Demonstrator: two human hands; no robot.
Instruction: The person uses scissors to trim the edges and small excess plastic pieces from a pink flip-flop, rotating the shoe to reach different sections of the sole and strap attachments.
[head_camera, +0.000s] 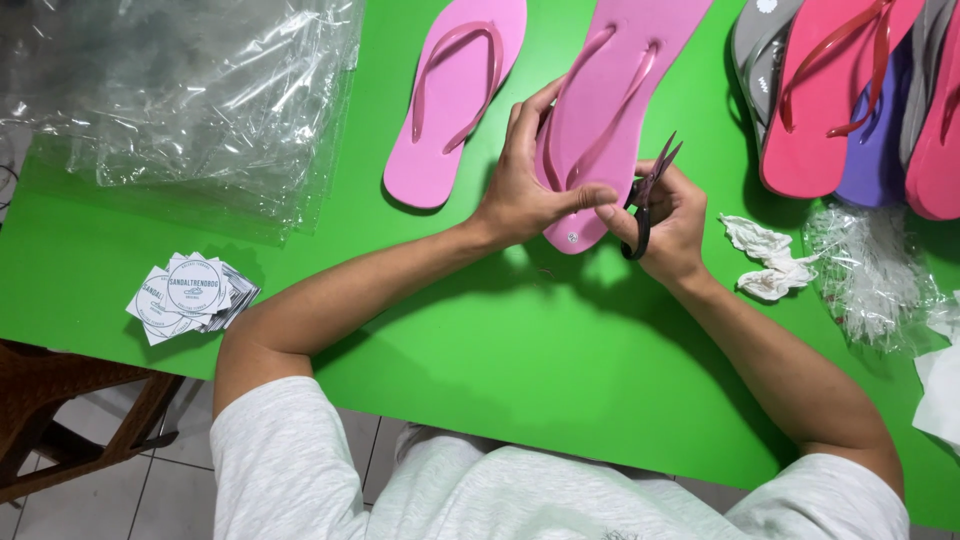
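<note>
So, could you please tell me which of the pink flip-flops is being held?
The right-hand one of the two light pink flip-flops: both hands grip its heel end, while the other lies untouched beside it.

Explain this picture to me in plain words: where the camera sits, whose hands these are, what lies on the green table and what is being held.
The one camera sits on a person's head and looks down at their own two bare hands. The left hand grips the heel end of a pink foam flip-flop. The right hand holds small dark scissors against it. On the green table lie a second pink flip-flop, a pile of clear plastic bags, a stack of white square labels, crumpled white paper and more coloured flip-flops.
</note>
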